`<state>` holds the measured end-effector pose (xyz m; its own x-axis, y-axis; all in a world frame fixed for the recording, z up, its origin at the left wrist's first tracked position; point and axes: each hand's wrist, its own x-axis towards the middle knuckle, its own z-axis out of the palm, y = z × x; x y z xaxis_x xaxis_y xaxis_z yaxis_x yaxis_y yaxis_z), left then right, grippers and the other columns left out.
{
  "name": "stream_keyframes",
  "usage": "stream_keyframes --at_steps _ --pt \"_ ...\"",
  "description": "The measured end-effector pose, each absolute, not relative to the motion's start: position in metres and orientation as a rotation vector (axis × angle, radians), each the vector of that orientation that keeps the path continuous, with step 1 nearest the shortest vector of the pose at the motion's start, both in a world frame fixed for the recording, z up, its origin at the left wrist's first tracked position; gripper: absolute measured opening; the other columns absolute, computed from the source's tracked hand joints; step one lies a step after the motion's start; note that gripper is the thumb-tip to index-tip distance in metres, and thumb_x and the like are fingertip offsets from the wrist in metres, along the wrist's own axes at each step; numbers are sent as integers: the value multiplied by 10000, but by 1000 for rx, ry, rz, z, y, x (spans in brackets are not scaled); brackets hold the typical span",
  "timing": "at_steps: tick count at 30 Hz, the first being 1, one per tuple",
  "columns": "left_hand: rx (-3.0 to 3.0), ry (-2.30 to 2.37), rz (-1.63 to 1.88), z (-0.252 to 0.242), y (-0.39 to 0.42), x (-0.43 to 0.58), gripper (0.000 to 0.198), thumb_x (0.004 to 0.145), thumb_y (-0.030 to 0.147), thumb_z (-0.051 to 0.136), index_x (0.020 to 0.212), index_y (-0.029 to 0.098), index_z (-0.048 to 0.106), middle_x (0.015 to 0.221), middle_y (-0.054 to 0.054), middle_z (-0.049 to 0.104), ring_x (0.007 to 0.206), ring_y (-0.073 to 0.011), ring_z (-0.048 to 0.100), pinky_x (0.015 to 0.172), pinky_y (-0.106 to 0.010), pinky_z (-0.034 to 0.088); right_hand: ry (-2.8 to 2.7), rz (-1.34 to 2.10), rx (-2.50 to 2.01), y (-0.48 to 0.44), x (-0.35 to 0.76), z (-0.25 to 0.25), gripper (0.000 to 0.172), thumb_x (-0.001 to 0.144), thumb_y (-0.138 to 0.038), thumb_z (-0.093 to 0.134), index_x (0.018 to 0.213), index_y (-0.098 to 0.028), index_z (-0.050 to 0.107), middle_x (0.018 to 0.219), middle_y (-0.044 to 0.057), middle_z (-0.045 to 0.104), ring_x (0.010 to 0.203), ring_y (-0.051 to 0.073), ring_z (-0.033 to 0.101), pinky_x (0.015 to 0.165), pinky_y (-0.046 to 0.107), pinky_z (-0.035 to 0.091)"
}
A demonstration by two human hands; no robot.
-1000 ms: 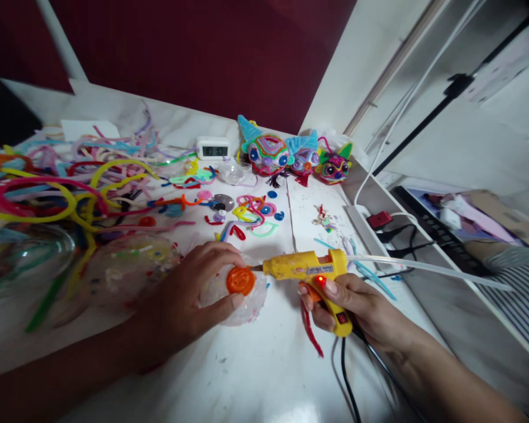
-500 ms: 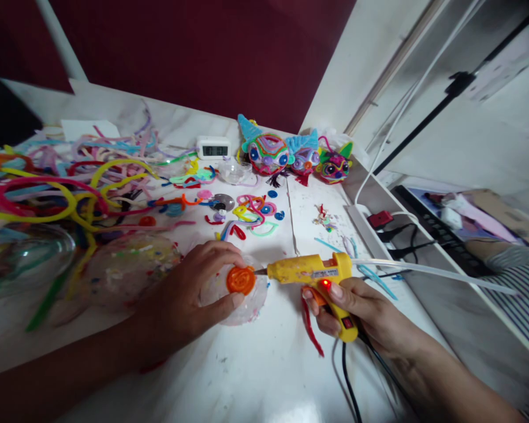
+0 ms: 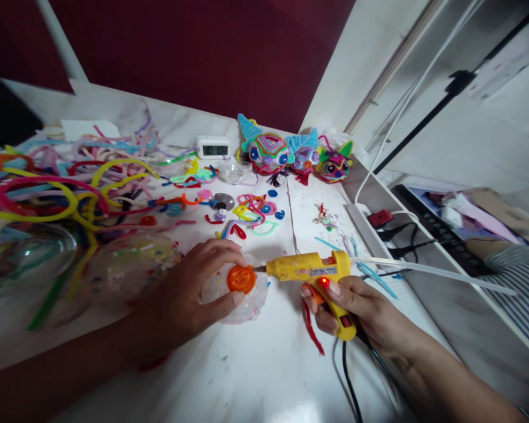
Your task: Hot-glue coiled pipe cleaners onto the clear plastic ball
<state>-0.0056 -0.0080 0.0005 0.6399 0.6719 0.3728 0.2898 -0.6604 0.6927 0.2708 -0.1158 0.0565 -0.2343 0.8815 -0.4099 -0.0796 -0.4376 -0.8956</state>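
My left hand [image 3: 194,296] is closed round a clear plastic half-ball [image 3: 240,308] on the white table [image 3: 255,376]. An orange pipe-cleaner spiral [image 3: 241,278] sits on the half-ball, between my thumb and fingers. My right hand [image 3: 357,311] grips a yellow hot glue gun [image 3: 311,271] by its handle, with a finger on the trigger and its red light on. The nozzle tip touches the right edge of the orange spiral. A clear glue stick [image 3: 427,271] pokes out of the gun's back to the right.
A heap of coloured pipe cleaners [image 3: 62,182] covers the left of the table, with clear half-balls [image 3: 127,264] beside it. Three decorated balls [image 3: 297,154], a small clock [image 3: 213,147] and loose spirals [image 3: 251,214] lie behind. A power strip [image 3: 379,226] lies right. A red pipe-cleaner piece [image 3: 311,329] lies under the gun.
The glue gun drew back slightly to the right and sank a little, then its tip returned to the spiral's edge. My left hand has kept still on the half-ball.
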Motion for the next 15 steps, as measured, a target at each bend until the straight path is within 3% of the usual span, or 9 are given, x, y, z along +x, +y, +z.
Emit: stream_keyframes --at_steps 15 --pt "2299 736 814 2 -5 -5 245 927 351 597 1160 276 600 1327 -29 589 1221 -246 593 1068 -362 477 -1095 1618 -1425 -131 276 63 571 911 -688 640 873 -121 704 620 9 528 534 101 370 506 266 222"
